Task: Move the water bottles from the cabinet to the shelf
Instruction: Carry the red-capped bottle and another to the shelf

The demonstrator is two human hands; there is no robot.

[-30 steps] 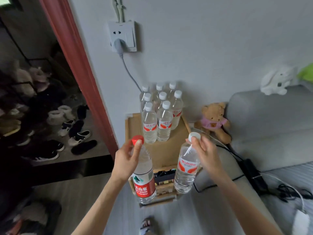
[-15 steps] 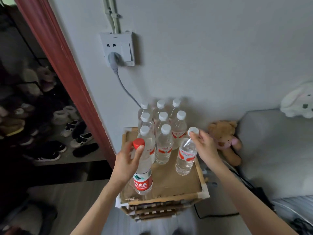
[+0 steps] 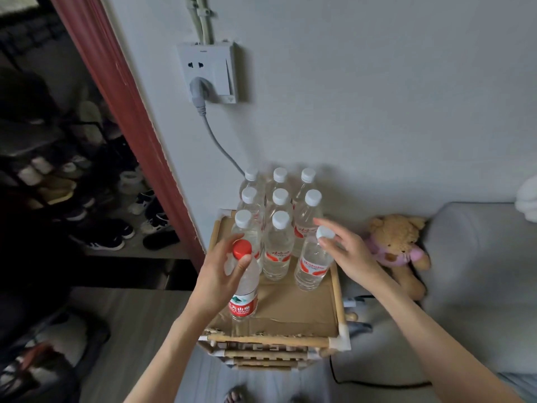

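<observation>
A bamboo shelf [image 3: 337, 289] with a cardboard top stands against the wall. Several white-capped water bottles [image 3: 280, 199] are packed in rows at its back. My left hand [image 3: 223, 274] grips a red-capped bottle [image 3: 243, 305] by the neck, its base at the shelf's front left on or just above the cardboard. My right hand [image 3: 347, 253] pinches the cap of a white-capped bottle [image 3: 312, 264], which stands slightly tilted on the right side of the shelf, just in front of the rows.
A wall socket [image 3: 207, 72] with a grey plug and cable is above the shelf. A teddy bear [image 3: 398, 245] leans on a grey sofa [image 3: 479, 271] to the right. A red door frame [image 3: 130, 117] and a shoe rack [image 3: 87, 199] are on the left. A black cable [image 3: 377, 383] lies on the floor.
Both hands carried their bottles forward over the shelf and lowered them to its top. The white-capped bottle went from hanging in front of the shelf to standing beside the rows.
</observation>
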